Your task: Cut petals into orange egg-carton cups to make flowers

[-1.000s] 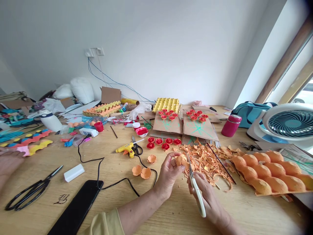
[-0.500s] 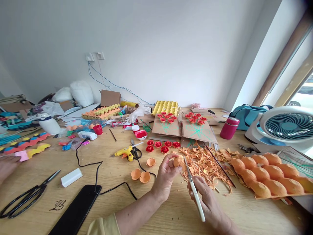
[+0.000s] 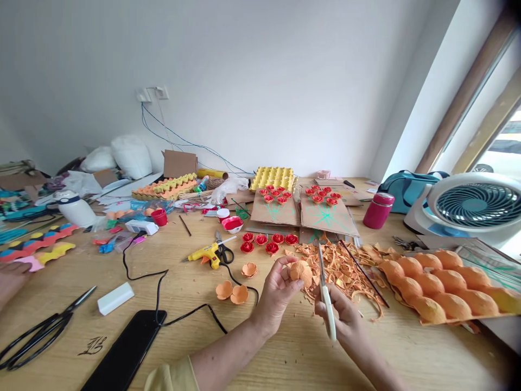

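Note:
Between the fingertips of my left hand (image 3: pixel 280 290) is an orange egg-carton cup (image 3: pixel 301 273), its rounded side facing me. My right hand (image 3: pixel 340 310) grips white-handled scissors (image 3: pixel 328 307), with the blades pointing up just right of the cup. Behind both hands spreads a heap of orange carton scraps (image 3: pixel 337 266). Left of my left hand lie cut orange petal cups (image 3: pixel 239 294) and another petal cup (image 3: pixel 249 270). Several red paper roses (image 3: pixel 272 247) sit beyond them.
A yellow glue gun (image 3: pixel 205 254) with a black cord lies to the left, near a phone (image 3: pixel 126 350) and black scissors (image 3: pixel 44 331). An orange egg tray (image 3: pixel 448 282), pink flask (image 3: pixel 378 210) and fan (image 3: pixel 476 209) stand right. Another person's hand (image 3: pixel 12 279) is at the left edge.
The scissors have turned more upright, and their blades have moved right, away from the cup. The cup's rounded side shows more fully in my left hand.

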A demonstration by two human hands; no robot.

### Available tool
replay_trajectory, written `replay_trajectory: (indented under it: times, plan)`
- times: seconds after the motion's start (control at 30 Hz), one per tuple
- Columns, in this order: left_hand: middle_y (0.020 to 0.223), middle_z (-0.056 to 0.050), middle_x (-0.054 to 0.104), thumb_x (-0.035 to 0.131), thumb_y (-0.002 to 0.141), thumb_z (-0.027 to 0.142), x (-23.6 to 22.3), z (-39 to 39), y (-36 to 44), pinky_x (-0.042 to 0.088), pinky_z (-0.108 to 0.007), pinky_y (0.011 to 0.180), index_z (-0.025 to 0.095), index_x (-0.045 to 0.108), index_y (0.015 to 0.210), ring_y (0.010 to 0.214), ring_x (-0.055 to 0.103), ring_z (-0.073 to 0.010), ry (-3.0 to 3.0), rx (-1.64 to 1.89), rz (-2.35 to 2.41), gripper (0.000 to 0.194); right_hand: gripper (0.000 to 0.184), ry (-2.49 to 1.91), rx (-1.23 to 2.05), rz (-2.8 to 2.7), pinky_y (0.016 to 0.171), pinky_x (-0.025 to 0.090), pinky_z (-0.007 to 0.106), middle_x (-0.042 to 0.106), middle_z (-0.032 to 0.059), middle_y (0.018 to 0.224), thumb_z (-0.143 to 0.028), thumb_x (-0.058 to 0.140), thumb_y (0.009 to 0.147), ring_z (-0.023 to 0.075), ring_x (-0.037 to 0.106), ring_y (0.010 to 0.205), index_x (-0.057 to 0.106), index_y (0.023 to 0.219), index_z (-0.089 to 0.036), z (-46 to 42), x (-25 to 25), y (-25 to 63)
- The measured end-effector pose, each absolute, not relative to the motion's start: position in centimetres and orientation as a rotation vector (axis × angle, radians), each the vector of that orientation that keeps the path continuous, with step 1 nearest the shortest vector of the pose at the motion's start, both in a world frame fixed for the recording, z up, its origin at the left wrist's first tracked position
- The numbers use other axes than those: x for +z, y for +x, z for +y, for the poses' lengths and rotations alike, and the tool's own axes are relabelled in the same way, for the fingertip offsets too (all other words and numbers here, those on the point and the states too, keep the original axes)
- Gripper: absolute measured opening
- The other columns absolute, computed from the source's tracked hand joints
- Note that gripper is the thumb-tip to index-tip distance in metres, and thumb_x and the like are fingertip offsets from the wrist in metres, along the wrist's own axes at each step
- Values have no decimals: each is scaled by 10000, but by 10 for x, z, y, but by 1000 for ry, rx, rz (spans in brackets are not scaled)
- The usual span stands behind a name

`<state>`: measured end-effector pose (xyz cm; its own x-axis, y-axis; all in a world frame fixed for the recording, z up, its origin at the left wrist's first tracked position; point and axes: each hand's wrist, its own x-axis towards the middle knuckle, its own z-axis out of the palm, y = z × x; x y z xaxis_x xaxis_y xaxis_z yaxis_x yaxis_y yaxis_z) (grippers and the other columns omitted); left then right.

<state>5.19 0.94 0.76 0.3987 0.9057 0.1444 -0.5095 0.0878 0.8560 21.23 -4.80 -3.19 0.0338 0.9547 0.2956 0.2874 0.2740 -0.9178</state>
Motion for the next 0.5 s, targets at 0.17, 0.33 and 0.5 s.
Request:
replay_trajectory:
  times: [0.17, 0.33, 0.5]
  plan:
    - [923, -34, 674, 790, 734, 262, -1, 5, 56, 429, -314, 846, 219, 536, 1122, 854, 604, -160, 1093, 1050, 450, 465, 344, -1089, 959, -1174, 541, 422, 264, 576, -1, 776, -489, 700, 808, 153, 496, 625, 572, 1006, -239, -47, -27, 211]
    - [951, -38, 667, 771, 759, 293, -11, 6, 59, 427, -303, 824, 231, 525, 1147, 878, 598, -167, 1192, 1018, 436, 464, 318, -1062, 932, -1042, 515, 401, 256, 567, -3, 796, -426, 738, 786, 138, 465, 601, 556, 979, -251, -48, -23, 212]
    - [912, -31, 653, 778, 749, 341, -17, 8, 59, 415, -295, 803, 227, 543, 1139, 860, 588, -169, 1238, 995, 480, 470, 355, -1071, 926, -1035, 482, 386, 245, 540, -28, 727, -430, 760, 755, 129, 434, 567, 560, 995, -262, -49, -23, 210]
